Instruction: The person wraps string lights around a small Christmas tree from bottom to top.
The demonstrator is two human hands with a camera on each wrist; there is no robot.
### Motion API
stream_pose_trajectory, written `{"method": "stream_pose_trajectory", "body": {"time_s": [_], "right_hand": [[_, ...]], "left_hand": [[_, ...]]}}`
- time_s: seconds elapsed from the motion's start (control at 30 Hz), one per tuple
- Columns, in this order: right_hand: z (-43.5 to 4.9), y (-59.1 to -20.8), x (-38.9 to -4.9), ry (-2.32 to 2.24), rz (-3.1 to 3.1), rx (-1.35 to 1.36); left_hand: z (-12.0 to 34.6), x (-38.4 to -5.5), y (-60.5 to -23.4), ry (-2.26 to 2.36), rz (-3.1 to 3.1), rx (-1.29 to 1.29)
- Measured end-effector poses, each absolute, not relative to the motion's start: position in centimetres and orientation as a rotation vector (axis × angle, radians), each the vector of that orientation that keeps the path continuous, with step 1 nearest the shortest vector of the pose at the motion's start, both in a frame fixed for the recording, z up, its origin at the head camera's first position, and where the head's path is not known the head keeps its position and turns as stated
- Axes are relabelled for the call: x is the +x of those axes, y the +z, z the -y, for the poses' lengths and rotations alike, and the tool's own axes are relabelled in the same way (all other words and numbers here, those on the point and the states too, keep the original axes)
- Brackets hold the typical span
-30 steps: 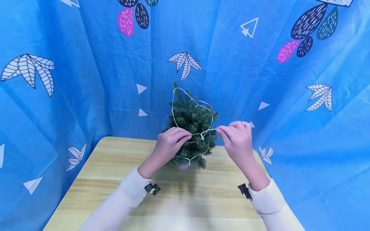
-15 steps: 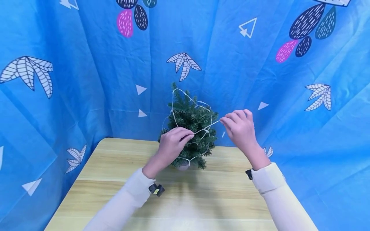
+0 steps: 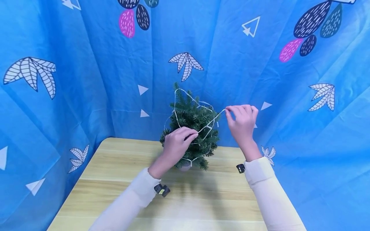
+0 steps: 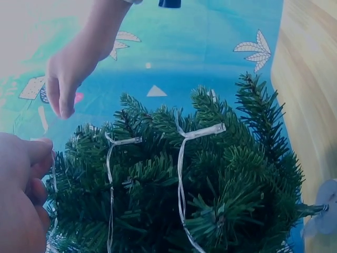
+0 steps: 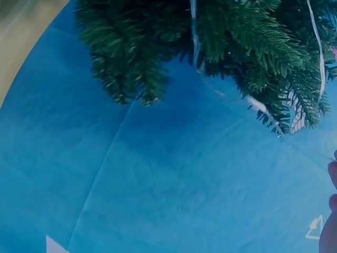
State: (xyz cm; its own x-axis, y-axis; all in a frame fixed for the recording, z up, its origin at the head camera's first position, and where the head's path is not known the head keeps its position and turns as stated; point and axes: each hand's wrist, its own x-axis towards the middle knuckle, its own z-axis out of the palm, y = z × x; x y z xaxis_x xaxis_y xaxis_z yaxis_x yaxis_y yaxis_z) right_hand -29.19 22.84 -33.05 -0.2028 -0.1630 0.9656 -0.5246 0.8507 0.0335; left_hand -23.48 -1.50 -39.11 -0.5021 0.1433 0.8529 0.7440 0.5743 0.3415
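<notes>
A small green Christmas tree point(image 3: 193, 117) stands on the table, wound with a thin white string of lights point(image 3: 210, 123). My left hand point(image 3: 177, 142) is in front of the tree and pinches the string between thumb and fingertips. Off the tree's right side, higher up, my right hand point(image 3: 242, 123) pinches another stretch of it. Between the two hands the string runs taut and slanting. The left wrist view shows tubular bulbs point(image 4: 205, 130) lying along the branches. Only a sliver of the fingers point(image 5: 330, 211) shows at the right edge in the right wrist view.
The tree's pale base point(image 3: 185, 167) rests on the light wooden table point(image 3: 115, 179). A blue patterned cloth point(image 3: 130, 73) hangs close behind the tree and along both sides. Each sleeve cuff has a small black device point(image 3: 162, 190) at it.
My right hand has moved up and drawn the string upward along the tree's right side. The left hand has shifted slightly right, still pinching its stretch.
</notes>
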Motion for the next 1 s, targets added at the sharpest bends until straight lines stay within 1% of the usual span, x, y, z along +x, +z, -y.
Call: {"method": "stream_pose_trajectory", "body": {"time_s": [0.3, 0.63, 1.0], "right_hand": [[-20.6, -31.7, -31.3, 0.462, 1.719, 0.421], [-18.6, -30.4, -32.8, 0.521, 1.694, 0.393], [-17.3, -31.5, -33.6, 0.586, 1.973, 0.393]], "left_hand": [[1.2, -23.3, -39.0, -0.899, 1.997, -0.618], [0.7, -23.3, -39.3, -0.88, 2.004, -0.605], [0.7, -23.3, -39.6, -0.863, 2.002, -0.574]]}}
